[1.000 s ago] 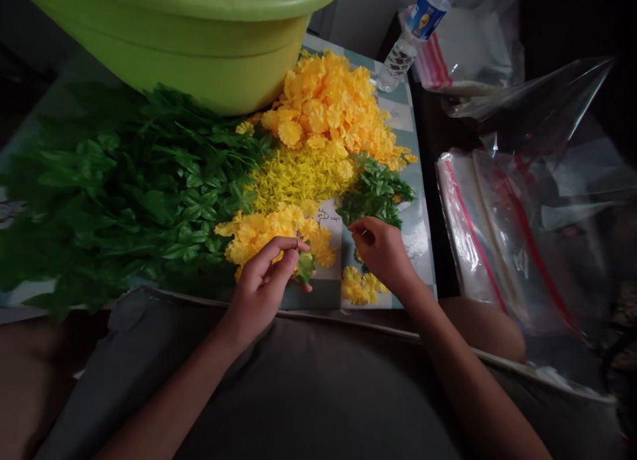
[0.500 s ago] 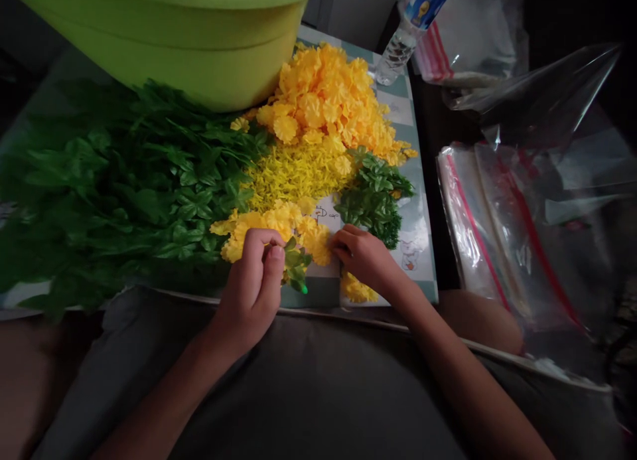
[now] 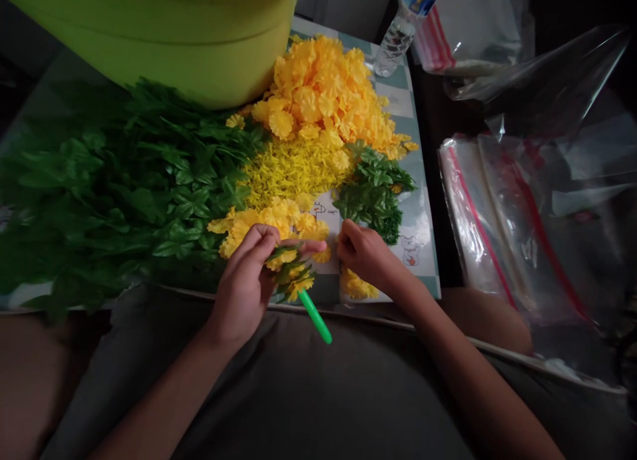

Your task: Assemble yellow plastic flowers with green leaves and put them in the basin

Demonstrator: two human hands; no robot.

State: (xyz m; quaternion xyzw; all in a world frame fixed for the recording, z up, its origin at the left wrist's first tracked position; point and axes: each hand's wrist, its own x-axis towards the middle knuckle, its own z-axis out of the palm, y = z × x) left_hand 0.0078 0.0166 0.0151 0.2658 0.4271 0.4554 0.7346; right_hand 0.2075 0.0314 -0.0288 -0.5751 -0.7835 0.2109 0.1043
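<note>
My left hand [image 3: 246, 281] is closed around a small bunch of yellow artificial flowers and green leaves [image 3: 293, 274], one finger stretched out to the right. From the bunch a bright green stick [image 3: 316, 318] points down toward my lap. My right hand [image 3: 365, 247] is curled up just to the right; whatever its fingertips hold is too small to make out. Loose yellow petals [image 3: 271, 218] lie behind my left hand. Beneath my right wrist sits another small yellow flower pile [image 3: 359, 285].
Large green leaves [image 3: 124, 174] cover the table's left side. Orange-yellow flowers [image 3: 328, 88], small yellow pieces [image 3: 293, 171] and a green leaf pile [image 3: 371, 188] lie beyond my hands. A green tub [image 3: 199, 55] and water bottle [image 3: 395, 42] stand behind; plastic bags [image 3: 478, 228] are at right.
The green stick now sticks out much farther below the bunch, and yellow flowers show among its leaves. A left finger has stretched out. My right hand has curled more tightly.
</note>
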